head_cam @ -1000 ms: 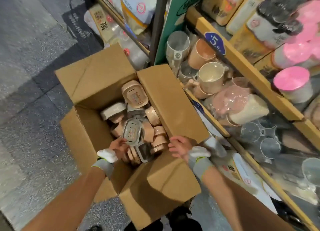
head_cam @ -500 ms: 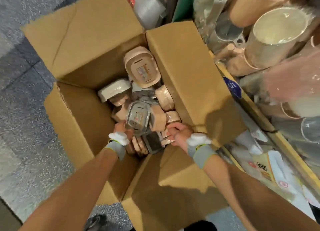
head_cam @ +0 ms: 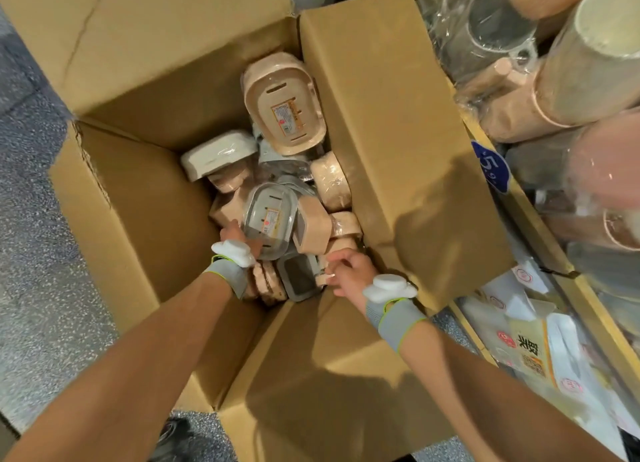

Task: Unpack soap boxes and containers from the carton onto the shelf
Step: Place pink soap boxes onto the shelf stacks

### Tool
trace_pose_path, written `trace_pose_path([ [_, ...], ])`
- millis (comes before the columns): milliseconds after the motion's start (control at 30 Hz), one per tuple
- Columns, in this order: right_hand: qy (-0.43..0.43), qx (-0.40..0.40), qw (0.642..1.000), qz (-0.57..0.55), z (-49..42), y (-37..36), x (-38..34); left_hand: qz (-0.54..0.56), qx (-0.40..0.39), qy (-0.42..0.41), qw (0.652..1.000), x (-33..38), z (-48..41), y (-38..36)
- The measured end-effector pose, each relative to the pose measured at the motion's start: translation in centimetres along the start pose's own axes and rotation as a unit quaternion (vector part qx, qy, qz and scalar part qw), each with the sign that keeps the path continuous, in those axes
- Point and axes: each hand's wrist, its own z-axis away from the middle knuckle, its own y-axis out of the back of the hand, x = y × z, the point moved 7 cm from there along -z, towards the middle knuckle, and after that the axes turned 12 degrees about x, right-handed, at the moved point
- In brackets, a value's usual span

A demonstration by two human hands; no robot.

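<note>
Warm yellowish indoor light, moderately bright, from above. 2 soft dark shadows on the carton (head_cam: 381,97): 1 across the right flap, 1 across the near flap. Dimmer deep inside. Small glints of glare on the plastic wrap round the cups (head_cam: 491,35) at upper right and on the grey soap box (head_cam: 270,215). Strong wide-angle bending toward the edges, forearms (head_cam: 138,375) stretched large at the bottom. Motion blur over the pink cup (head_cam: 609,160) at right, price tag (head_cam: 491,167) smeared. Centre fairly sharp, fine detail soft.
</note>
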Motion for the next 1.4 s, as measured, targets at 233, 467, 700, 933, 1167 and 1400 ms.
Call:
trace_pose_path([
  [233, -0.001, 0.014, 1.000, 0.005, -0.1, 0.4, 0.4, 0.047, -0.019, 0.017, 0.999, -0.9, -0.2, -1.5],
  [467, 0.009, 0.023, 1.000, 0.003, -0.1, 0.9, 0.8, 0.062, -0.029, 0.025, 0.997, -0.7, 0.8, -1.4],
  [700, 0.015, 0.012, 1.000, 0.002, 0.8, 1.1, 0.4, 0.101, -0.032, 0.064, 0.992, -0.9, 1.0, -1.2],
  [933, 0.022, 0.008, 1.000, -0.002, 1.5, 1.4, 0.1, 0.224, -0.027, 0.081, 0.971, -1.6, 4.7, 1.4],
  [1167, -0.036, -0.002, 0.995, -0.089, 2.1, -0.2, -0.3, 0.250, -0.101, 0.008, 0.963, -0.4, 9.3, 1.5],
  [1400, -0.060, 0.002, 0.989, -0.137, 2.4, -0.8, -0.2, 0.226, -0.176, -0.078, 0.955, 0.9, 13.0, 0.2],
])
